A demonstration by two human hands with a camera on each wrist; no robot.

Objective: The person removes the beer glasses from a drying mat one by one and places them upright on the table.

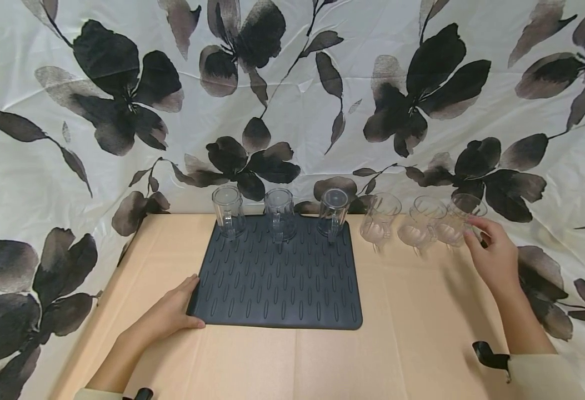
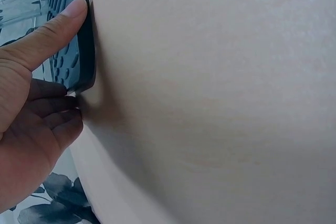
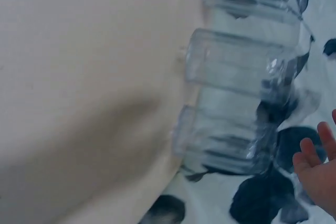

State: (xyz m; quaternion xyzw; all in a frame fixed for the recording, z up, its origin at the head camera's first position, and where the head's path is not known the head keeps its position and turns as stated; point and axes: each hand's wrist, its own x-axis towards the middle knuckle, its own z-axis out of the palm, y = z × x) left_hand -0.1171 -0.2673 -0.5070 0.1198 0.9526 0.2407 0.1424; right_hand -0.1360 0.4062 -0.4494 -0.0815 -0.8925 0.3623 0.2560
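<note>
A dark grey ribbed rubber mat [image 1: 277, 278] lies on the table. My left hand [image 1: 174, 305] rests at its front left corner, thumb along the front edge and fingers at the left side. Along the mat's back edge stand three clear glass mugs, the left [image 1: 228, 214], middle [image 1: 279, 216] and right [image 1: 333, 214], handles facing me. Right of the mat are three more clear glasses: one nearest the mat [image 1: 379, 219], a middle one [image 1: 421, 222] and a far right one [image 1: 457, 219]. My right hand [image 1: 494, 253] is at that last glass, fingertips close beside its rim, loosely extended.
A pale wooden-coloured table surface [image 1: 342, 361] lies under everything. Behind it and along both sides hangs a white cloth [image 1: 292, 83] with dark flower prints, close behind the glasses. Black camera straps show at my right wrist [image 1: 489, 355] and left wrist [image 1: 144, 394].
</note>
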